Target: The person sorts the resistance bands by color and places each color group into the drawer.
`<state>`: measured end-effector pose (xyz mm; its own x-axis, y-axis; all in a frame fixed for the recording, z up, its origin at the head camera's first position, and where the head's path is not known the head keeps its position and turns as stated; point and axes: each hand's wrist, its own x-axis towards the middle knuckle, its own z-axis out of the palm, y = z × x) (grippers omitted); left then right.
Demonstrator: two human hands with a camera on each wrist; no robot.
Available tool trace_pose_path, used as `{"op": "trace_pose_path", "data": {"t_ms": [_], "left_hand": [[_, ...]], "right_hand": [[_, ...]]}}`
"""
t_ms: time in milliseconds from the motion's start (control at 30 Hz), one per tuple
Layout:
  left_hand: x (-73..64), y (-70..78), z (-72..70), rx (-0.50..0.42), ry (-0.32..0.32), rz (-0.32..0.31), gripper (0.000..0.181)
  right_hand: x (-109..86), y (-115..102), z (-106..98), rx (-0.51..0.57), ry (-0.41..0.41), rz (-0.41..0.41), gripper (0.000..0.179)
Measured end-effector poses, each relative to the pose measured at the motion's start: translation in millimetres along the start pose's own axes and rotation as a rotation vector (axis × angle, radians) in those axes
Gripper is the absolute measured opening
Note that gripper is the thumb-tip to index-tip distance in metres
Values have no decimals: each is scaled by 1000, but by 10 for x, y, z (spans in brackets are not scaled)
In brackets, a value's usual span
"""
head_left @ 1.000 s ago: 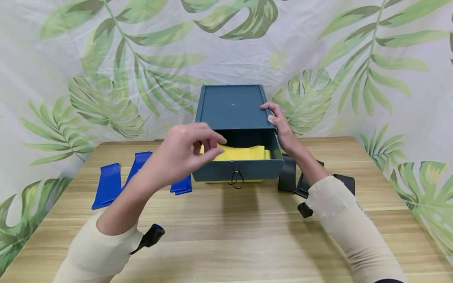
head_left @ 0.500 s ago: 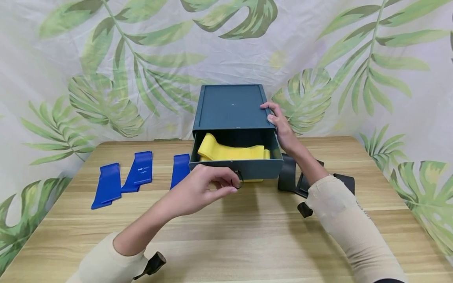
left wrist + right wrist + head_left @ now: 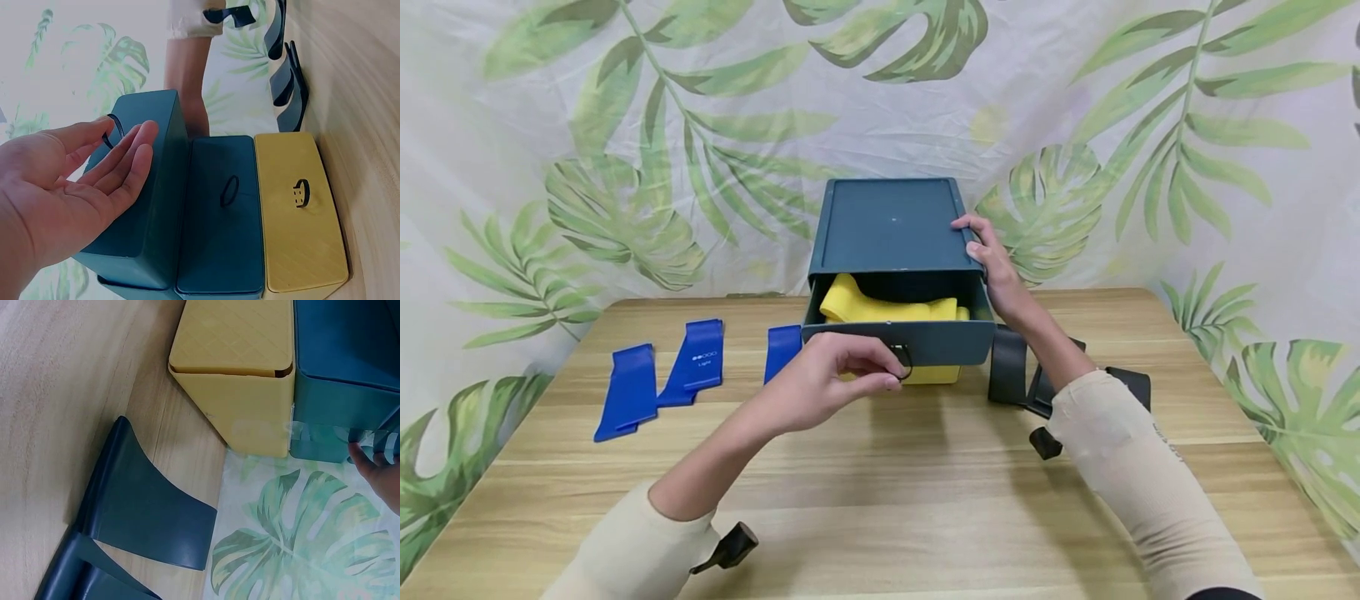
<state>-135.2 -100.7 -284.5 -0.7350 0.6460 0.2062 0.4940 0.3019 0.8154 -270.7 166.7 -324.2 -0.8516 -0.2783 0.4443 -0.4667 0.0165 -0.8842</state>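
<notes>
A dark teal cabinet (image 3: 891,221) stands at the back of the table, its top drawer (image 3: 940,343) pulled out. Folded yellow elastic bands (image 3: 898,312) lie in that drawer. My left hand (image 3: 827,379) pinches the black ring pull (image 3: 911,363) on the drawer front between thumb and forefinger; its other fingers extend beside the drawer in the left wrist view. My right hand (image 3: 1002,271) rests on the cabinet's right top edge, fingertips over the rim and thumb near the corner. Below are a shut teal drawer (image 3: 219,256) and a yellow one (image 3: 300,250), each with a ring.
Blue bands lie left of the cabinet: one at far left (image 3: 628,390), one marked "Light" (image 3: 703,367), and one (image 3: 782,343) partly behind my left hand. Black bands (image 3: 1009,367) lie to the right, partly under my right forearm. A leaf-patterned cloth (image 3: 700,100) hangs behind.
My left hand has come down from above the yellow bands to the ring pull and now grips it. The drawer front sits slightly higher in view, exposing more yellow below. The right hand has stayed put.
</notes>
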Motion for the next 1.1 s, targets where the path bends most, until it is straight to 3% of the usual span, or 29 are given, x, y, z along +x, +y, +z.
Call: {"op": "trace_pose_path", "data": {"t_ms": [233, 400, 733, 967, 1100], "left_hand": [[117, -89, -76, -132, -8, -44, 12], [243, -226, -134, -217, 21, -46, 14], [480, -395, -218, -245, 88, -61, 16], [349, -466, -174, -290, 163, -26, 14], [252, -568, -119, -225, 135, -18, 10]], "right_hand": [[3, 3, -1, 8, 0, 11, 50], [-3, -5, -14, 13, -11, 39, 52], [-13, -49, -26, 58, -35, 96, 47], [-10, -34, -39, 54, -44, 95, 47], [-8, -27, -50, 47, -38, 94, 48]]}}
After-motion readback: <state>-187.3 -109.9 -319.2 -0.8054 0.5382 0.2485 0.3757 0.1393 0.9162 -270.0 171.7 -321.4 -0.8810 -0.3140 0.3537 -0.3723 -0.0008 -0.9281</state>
